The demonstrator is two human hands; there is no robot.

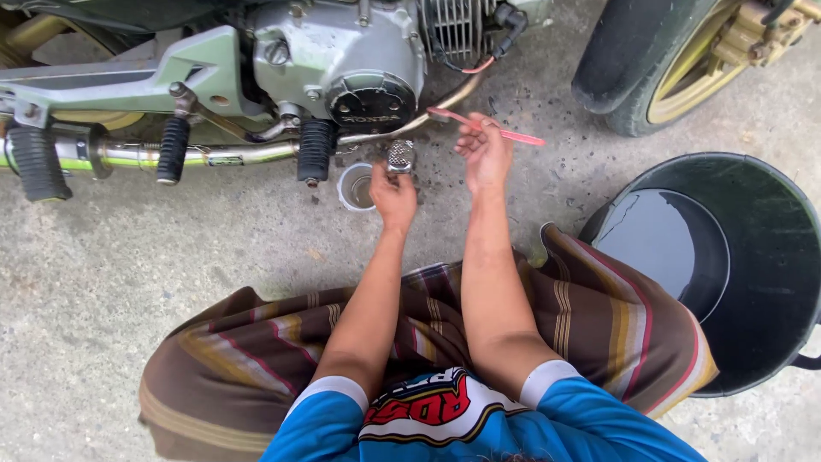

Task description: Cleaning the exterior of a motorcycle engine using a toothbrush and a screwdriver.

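Concrete floor (128, 282), motorcycle engine (342, 60) along the top of frame. Your left hand (393, 195) pinches a small mesh strainer (399, 156) at centre, above a white cup (356, 186). Your right hand (484, 150) grips a pink toothbrush (505, 131). Black bucket (761, 282) at right edge.

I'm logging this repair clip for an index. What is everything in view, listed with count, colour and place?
Motorcycle engine: one, silver-grey metal, top centre.
Exhaust pipe: one, chrome, along the bike's underside, left.
Rubber foot pegs: three, black, below the engine.
Motorcycle wheel: one, black tyre, gold rim, top right.
Small round cup: one, white, on the concrete under the engine.
Plastic basin: one, black, holding dark liquid, right.
Striped cloth: one, brown, over the lap.
Round mesh strainer: one, silver, held by left hand.
Thin stick-like tool: one, pink, held by right hand.
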